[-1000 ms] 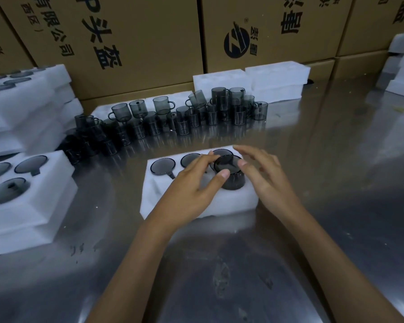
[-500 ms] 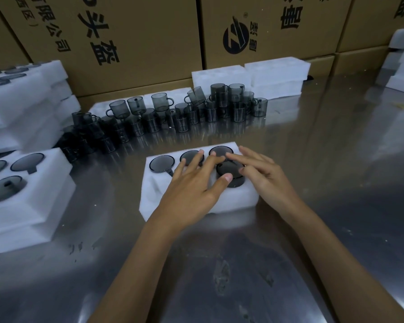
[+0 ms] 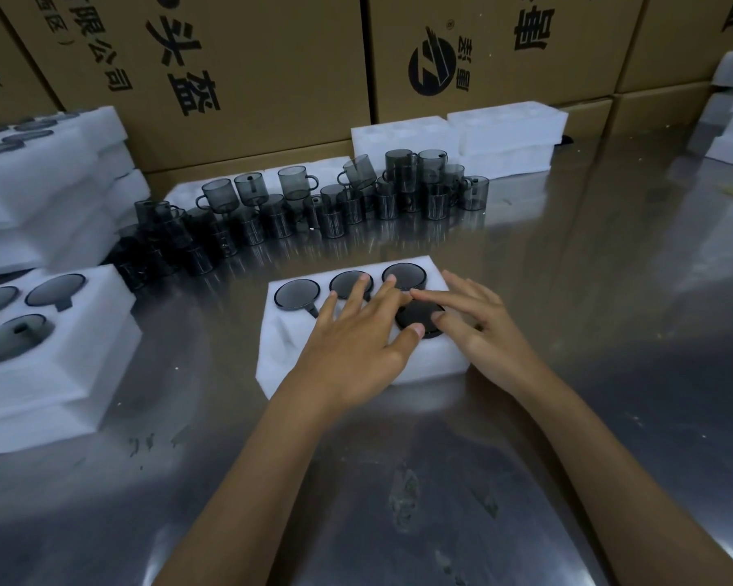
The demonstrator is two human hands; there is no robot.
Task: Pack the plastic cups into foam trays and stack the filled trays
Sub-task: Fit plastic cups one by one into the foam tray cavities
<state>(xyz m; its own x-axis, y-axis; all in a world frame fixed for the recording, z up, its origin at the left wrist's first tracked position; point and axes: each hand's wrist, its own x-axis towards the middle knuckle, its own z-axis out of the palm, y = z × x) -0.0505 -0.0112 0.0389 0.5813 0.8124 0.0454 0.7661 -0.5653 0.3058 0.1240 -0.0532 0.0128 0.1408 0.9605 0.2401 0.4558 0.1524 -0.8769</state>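
Pressing flat, both the left hand (image 3: 358,340) and right hand (image 3: 479,327) lay straight fingers, seemingly touching, on the cup (image 3: 420,317).

Bare forearms, no sleeves, short fingernails

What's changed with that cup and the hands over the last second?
The cup has gone down into its pocket in the foam tray; a second ago it stood well above the foam. The left hand and right hand have flattened and now press on it. The three cups behind and the loose cups stayed put.
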